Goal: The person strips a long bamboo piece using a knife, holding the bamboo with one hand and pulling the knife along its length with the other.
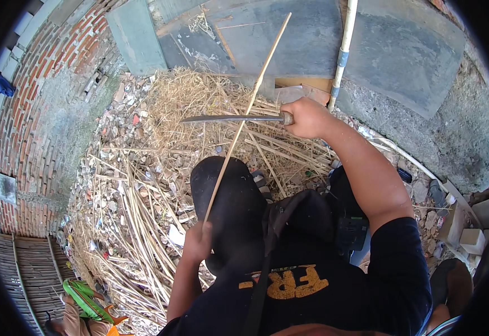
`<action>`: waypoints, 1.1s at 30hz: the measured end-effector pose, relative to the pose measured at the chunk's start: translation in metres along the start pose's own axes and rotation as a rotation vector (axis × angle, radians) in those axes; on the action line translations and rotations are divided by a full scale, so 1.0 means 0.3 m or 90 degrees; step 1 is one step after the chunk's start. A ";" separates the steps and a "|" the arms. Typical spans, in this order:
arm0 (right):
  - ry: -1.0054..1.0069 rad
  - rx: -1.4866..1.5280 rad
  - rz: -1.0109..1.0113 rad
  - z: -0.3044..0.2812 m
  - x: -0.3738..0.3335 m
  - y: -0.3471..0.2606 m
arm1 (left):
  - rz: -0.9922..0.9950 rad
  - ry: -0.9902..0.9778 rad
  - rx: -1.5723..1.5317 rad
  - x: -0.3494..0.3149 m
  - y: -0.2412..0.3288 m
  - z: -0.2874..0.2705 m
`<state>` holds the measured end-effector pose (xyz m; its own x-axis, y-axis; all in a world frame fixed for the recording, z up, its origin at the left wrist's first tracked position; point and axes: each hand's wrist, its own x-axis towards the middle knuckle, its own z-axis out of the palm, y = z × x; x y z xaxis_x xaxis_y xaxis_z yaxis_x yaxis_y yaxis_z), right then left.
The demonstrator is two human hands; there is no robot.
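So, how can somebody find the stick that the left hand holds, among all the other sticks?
Start at the straw heap before the brick wall. The stick rises from the left hand over the dark knee, crossing the knife blade. Only this one stands clear, long and clean.

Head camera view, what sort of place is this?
Probably an outdoor yard used for bamboo craft: a brick wall, rubble ground littered with pale shavings, and the hands working a bamboo strip with a knife.
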<state>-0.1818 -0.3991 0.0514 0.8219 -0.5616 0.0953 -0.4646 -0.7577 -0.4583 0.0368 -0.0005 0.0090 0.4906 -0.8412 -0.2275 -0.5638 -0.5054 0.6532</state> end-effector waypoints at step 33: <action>-0.125 0.008 -0.033 -0.002 -0.003 -0.063 | 0.007 0.010 -0.016 0.001 0.000 0.005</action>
<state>-0.1740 -0.3844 0.0604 0.8935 -0.4457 -0.0547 -0.4171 -0.7787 -0.4687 0.0360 -0.0011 0.0080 0.4949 -0.8433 -0.2098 -0.5524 -0.4916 0.6732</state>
